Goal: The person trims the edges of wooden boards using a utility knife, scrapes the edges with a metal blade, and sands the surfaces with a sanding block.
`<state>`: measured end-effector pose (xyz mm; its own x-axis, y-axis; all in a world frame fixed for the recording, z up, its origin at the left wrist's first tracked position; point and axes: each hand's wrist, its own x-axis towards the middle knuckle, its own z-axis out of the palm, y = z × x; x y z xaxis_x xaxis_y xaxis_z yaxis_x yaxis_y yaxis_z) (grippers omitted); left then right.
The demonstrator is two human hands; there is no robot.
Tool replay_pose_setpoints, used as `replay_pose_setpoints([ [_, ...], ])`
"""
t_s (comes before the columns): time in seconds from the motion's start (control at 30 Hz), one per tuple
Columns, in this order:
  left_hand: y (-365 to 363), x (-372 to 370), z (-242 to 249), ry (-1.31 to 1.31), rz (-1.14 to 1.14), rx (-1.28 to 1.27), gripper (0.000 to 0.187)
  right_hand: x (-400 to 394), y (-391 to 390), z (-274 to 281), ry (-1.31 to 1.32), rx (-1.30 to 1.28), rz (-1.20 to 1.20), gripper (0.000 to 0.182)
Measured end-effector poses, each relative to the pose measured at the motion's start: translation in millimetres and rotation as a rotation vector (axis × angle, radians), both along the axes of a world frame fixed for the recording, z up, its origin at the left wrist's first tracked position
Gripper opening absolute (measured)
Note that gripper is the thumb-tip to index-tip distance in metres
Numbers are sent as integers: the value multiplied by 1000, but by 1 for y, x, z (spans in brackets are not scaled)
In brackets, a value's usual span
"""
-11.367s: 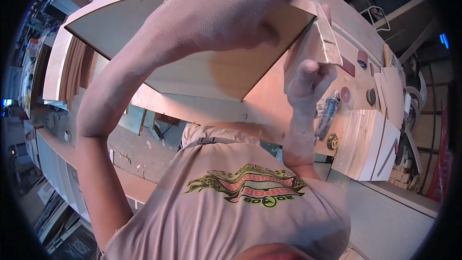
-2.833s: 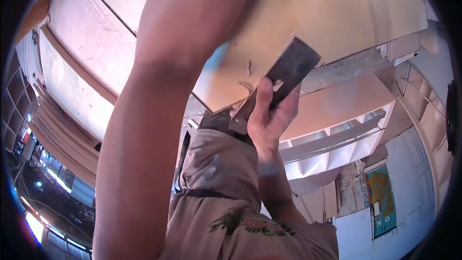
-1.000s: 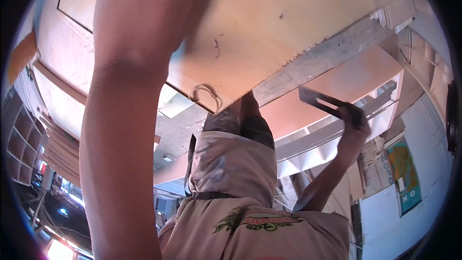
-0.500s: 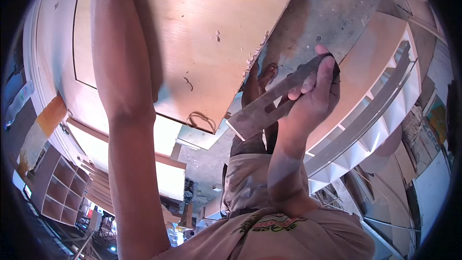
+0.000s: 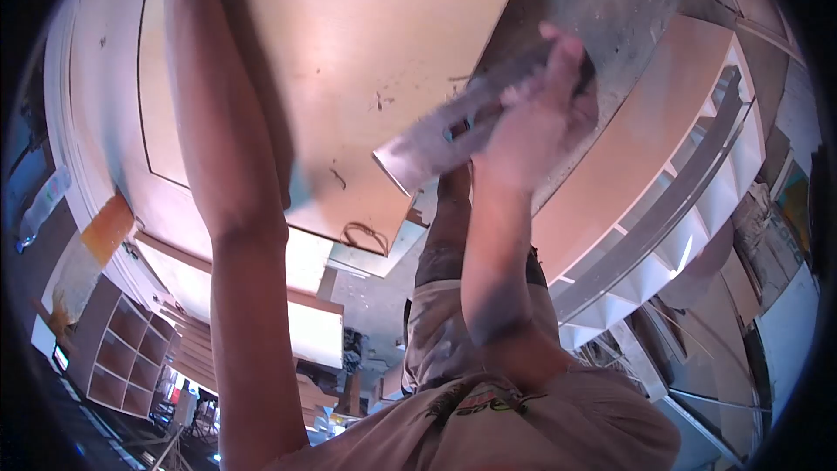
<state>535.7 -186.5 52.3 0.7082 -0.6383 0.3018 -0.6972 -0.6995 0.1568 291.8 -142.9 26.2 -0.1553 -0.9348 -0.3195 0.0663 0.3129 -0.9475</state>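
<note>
My right hand (image 5: pixel 545 122), smeared by motion, is closed around a long, dark hand plane (image 5: pixel 427 144) with a slot through its body. The plane is tilted, its pale front end overlapping the edge of a wooden panel (image 5: pixel 375 26) in view; whether it touches cannot be made out. Small shavings (image 5: pixel 380 103) lie on the panel, and a thin brown loop (image 5: pixel 364 237) rests near its corner. My left forearm (image 5: pixel 231 148) stretches over the panel and leaves the view at the top, so my left hand is hidden.
To the right stands a long wooden cabinet (image 5: pixel 632 139) with white compartments. A cubby shelf (image 5: pixel 131 351) is at the lower left. Wooden boards (image 5: pixel 711 331) lean at the far right. A plastic bottle (image 5: pixel 44 208) lies at the left edge.
My right hand has carried the hand plane up and left, from beside the panel's edge to overlapping it. The cluster of shavings along that edge no longer shows. My left arm stays stretched out.
</note>
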Motion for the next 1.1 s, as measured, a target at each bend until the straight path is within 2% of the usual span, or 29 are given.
replay_pose_setpoints([
  [0.03, -1, 2, -1, 5, 5, 16, 83, -4, -5, 0, -4, 4, -11, 30],
  [0.1, 0, 6, -4, 8, 10, 45, 83, -16, -11, 8, -141, 88, -240, 26],
  [0.13, 1, 8, -5, 9, 13, 61, 84, -7, -8, 5, -139, 97, -256, 26],
  [0.2, 4, 13, -2, -2, 15, 84, 84, 25, -3, -18, 39, -95, -55, 27],
  [0.27, 5, 25, -1, -42, 46, 130, 84, 13, -10, -22, 26, -137, 6, 29],
  [0.33, 4, 37, -9, -63, 69, 188, 84, -9, -16, 1, 13, 75, -98, 30],
  [0.37, 3, 46, -13, -46, 78, 202, 85, -21, -22, -13, -157, 49, -155, 31],
  [0.4, 6, 53, -22, -30, 78, 224, 85, -6, -18, -24, -167, 46, -170, 31],
  [0.43, 10, 68, -32, 81, 66, 204, 95, 19, -12, -32, 70, -135, -143, 32],
  [0.47, 8, 67, -30, 68, 49, 199, 95, 32, -12, -34, 305, -317, -113, 33],
  [0.53, 8, 64, -25, 120, 54, 200, 98, 25, -14, -29, 247, -273, -74, 28],
  [0.6, 11, 63, -25, 104, 46, 225, 97, -3, -27, -19, -30, 23, -144, 30],
  [0.63, 11, 65, -27, 83, 43, 205, 97, -10, -36, -8, -204, 59, -232, 29],
  [0.67, 10, 67, -30, 66, 40, 193, 97, 5, -42, -19, -210, 65, -241, 29],
  [0.73, 18, 67, -29, 72, 19, 210, 97, 40, -45, -34, 199, -208, -93, 35],
  [0.8, 6, 71, -26, 51, -9, 178, 96, 30, -55, -34, 143, -289, -82, 35],
  [0.87, 12, 68, -26, 66, 19, 209, 95, 2, -64, -39, -92, -72, -221, 29],
  [0.9, 13, 70, -30, 10, 14, 224, 95, -1, -69, -45, -293, -16, -298, 29],
  [0.93, 13, 71, -30, 5, 2, 238, 95, 17, -69, -35, -294, -3, -312, 29],
  [1.0, 13, 70, -29, 5, 24, 265, 97, 59, -67, -18, 131, -277, -81, 31],
  [1.07, 10, 70, -25, 63, -9, 281, 100, 48, -83, -32, 150, -303, -66, 30],
  [1.1, 14, 73, -31, 35, -21, 261, 96, 29, -89, -21, 124, -180, -48, 28],
])
